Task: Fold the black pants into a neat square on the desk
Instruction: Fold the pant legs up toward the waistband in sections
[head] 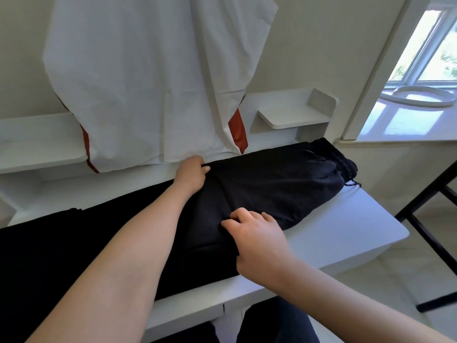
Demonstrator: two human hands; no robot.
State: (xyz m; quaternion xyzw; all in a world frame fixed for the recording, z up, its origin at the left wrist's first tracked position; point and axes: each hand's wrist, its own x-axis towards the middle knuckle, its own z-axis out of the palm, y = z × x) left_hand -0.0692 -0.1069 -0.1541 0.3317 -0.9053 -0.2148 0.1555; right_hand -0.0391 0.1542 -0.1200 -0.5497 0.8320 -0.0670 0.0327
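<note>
Black pants point(259, 189) lie stretched along the worktop point(346, 226), under both hands. Left hand point(193, 173) pinches the far edge, right hand point(254, 233) pinches the near edge. Waistband right of the hands could bunch and skew the fold.

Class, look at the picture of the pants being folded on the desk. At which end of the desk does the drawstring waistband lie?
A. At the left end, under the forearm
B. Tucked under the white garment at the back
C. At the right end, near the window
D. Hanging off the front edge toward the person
C: the gathered waistband of the black pants, with its drawstring, lies at the right end of the desk, toward the window.
</note>
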